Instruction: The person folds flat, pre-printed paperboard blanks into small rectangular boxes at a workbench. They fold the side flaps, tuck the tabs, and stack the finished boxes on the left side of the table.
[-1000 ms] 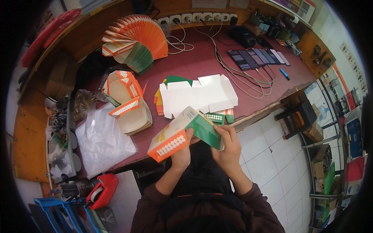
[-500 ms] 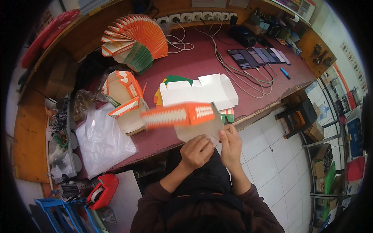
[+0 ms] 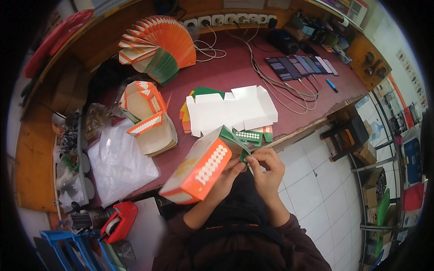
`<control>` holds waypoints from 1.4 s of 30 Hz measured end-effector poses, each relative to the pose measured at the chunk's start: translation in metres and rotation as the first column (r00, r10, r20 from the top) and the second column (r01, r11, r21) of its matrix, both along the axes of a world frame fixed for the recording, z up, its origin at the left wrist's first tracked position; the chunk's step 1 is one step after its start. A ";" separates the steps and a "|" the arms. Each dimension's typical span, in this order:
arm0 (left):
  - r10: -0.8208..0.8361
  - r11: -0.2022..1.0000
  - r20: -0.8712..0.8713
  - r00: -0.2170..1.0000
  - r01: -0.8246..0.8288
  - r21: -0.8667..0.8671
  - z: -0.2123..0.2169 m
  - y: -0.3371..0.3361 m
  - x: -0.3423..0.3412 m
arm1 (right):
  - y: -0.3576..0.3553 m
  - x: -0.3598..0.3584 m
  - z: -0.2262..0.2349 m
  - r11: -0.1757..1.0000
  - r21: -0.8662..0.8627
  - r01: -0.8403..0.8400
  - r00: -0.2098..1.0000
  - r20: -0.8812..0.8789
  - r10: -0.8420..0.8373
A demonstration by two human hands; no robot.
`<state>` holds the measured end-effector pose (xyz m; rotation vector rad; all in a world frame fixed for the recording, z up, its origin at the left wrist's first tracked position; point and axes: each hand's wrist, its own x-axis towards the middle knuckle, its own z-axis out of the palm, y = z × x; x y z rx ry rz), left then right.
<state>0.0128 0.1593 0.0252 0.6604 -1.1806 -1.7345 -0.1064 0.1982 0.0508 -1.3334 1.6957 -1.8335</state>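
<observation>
An orange, white and green cardboard box [image 3: 199,167] is held in front of my body, tilted, over the table's near edge. My left hand [image 3: 222,184] is closed on its side, partly hidden behind the box. My right hand [image 3: 267,170] pinches the green flap [image 3: 244,156] at the box's end between thumb and fingers. Just beyond, flat unfolded cardboard blanks [image 3: 233,108] lie white side up on the table, with green, yellow and orange ones showing beneath. More orange and white cartons [image 3: 156,133] stand to the left of them.
A large fan of orange and green folded cartons [image 3: 167,49] is at the back left. Clear plastic bags [image 3: 120,162] lie at the near left, above a red tape dispenser [image 3: 120,221]. Several phones [image 3: 300,67] with cables and a blue marker [image 3: 332,85] lie at the right.
The box has swung down and to the left, turning so its printed orange side and green flaps show. My right hand now pinches a green flap; the left has slipped behind the box.
</observation>
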 end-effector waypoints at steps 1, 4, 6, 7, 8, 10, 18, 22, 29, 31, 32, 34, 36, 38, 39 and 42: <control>-0.016 0.999 0.003 1.000 0.017 -0.034 0.000 -0.001 0.001 | 0.001 0.001 0.000 1.000 -0.014 0.017 0.998 -0.055 -0.018; 0.019 0.998 -0.085 0.996 -0.024 -0.057 -0.001 -0.005 -0.002 | 0.006 0.011 -0.002 1.000 -0.026 -0.001 0.988 -0.151 -0.002; 0.075 0.997 -0.145 0.987 -0.078 -0.015 -0.001 -0.007 -0.006 | 0.010 0.017 -0.004 0.998 0.000 -0.064 0.977 -0.203 0.062; 0.106 0.994 -0.163 0.981 -0.104 0.023 -0.001 -0.009 -0.007 | 0.011 0.017 -0.005 0.997 0.010 -0.074 0.943 -0.324 0.073; 0.133 0.990 -0.225 0.965 -0.118 0.079 -0.002 -0.010 -0.007 | 0.012 0.016 -0.004 0.996 0.018 -0.085 0.889 -0.450 0.084; 0.133 0.990 -0.134 0.982 -0.125 0.069 -0.003 -0.013 -0.005 | 0.012 0.007 0.000 0.989 0.032 -0.141 0.785 -0.605 0.132; 0.227 0.532 0.815 0.533 0.633 -0.563 -0.005 0.016 0.011 | -0.011 -0.029 0.011 0.979 0.188 -0.085 0.818 -0.548 0.176; 0.204 0.358 0.602 0.772 0.514 -0.780 0.015 0.006 0.033 | -0.015 -0.033 -0.015 0.923 0.378 -0.070 0.941 -0.282 0.186; 0.118 0.708 0.271 0.955 0.111 -0.698 0.014 -0.035 0.051 | 0.021 -0.016 -0.043 0.842 0.337 -0.421 0.837 -0.214 0.504; 0.217 0.730 0.242 0.946 0.007 -0.683 0.006 -0.028 0.044 | 0.020 -0.013 -0.036 0.852 0.237 -0.467 0.806 -0.283 0.521; 0.223 0.731 0.228 0.948 -0.008 -0.682 0.004 -0.026 0.041 | 0.021 -0.013 -0.031 0.858 0.181 -0.481 0.811 -0.280 0.514; 0.137 0.736 0.165 0.977 0.012 -0.677 0.002 -0.023 0.040 | 0.021 -0.015 -0.018 0.872 0.101 -0.480 0.814 -0.320 0.485; -0.019 0.748 0.106 0.994 0.084 -0.659 0.001 -0.026 0.044 | 0.021 -0.019 -0.005 0.883 0.046 -0.467 0.798 -0.409 0.443; -0.094 0.785 0.130 0.987 0.154 -0.600 -0.002 -0.030 0.049 | 0.020 -0.023 0.006 0.835 0.071 -0.546 0.729 -0.450 0.516; -0.126 0.807 0.163 0.978 0.197 -0.557 -0.004 -0.032 0.051 | 0.018 -0.024 0.010 0.813 0.059 -0.579 0.711 -0.452 0.539; -0.266 0.900 -0.019 0.964 0.241 -0.363 -0.019 -0.032 0.050 | 0.017 -0.023 0.015 0.807 0.099 -0.582 0.651 -0.538 0.535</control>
